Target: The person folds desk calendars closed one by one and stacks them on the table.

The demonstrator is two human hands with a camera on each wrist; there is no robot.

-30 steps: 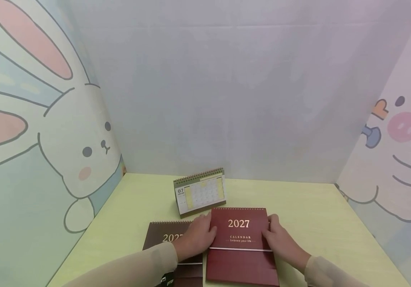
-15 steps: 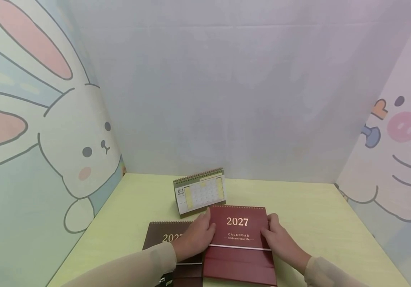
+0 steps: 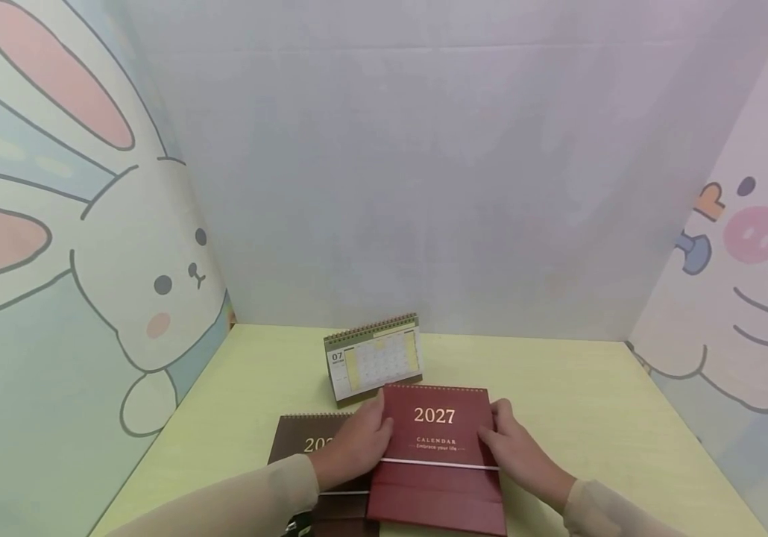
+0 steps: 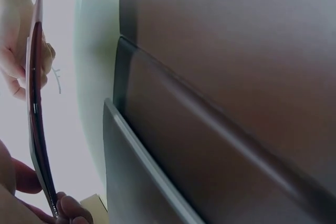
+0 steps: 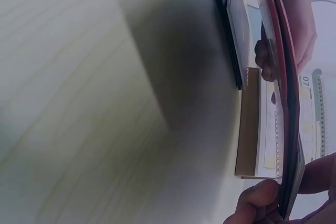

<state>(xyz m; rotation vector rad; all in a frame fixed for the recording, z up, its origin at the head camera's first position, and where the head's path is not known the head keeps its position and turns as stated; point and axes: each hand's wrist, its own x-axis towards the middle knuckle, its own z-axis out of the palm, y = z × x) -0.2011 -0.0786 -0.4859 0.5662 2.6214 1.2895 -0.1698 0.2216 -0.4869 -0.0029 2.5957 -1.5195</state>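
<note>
Both hands hold a red 2027 desk calendar (image 3: 435, 492), folded flat with a spiral along its top and a white band across it. My left hand (image 3: 355, 441) pinches its left edge, while my right hand (image 3: 520, 451) grips the right edge, thumb on the cover. In the right wrist view the red calendar (image 5: 282, 72) is clear of the table, its shadow below. A dark brown 2027 calendar (image 3: 293, 436) lies to the left, partly hidden under the left forearm; its cover (image 4: 220, 93) fills much of the left wrist view.
Behind the hands stands an upright desk calendar (image 3: 379, 364) with a page marked 07. The pale yellow table (image 3: 558, 388) meets a plain back wall and side walls with cartoon animals. A dark object (image 3: 300, 524) shows by the left sleeve.
Both hands have shifted left with the red calendar, which now overlaps more of the brown one. The brown calendar and the standing calendar stay put.
</note>
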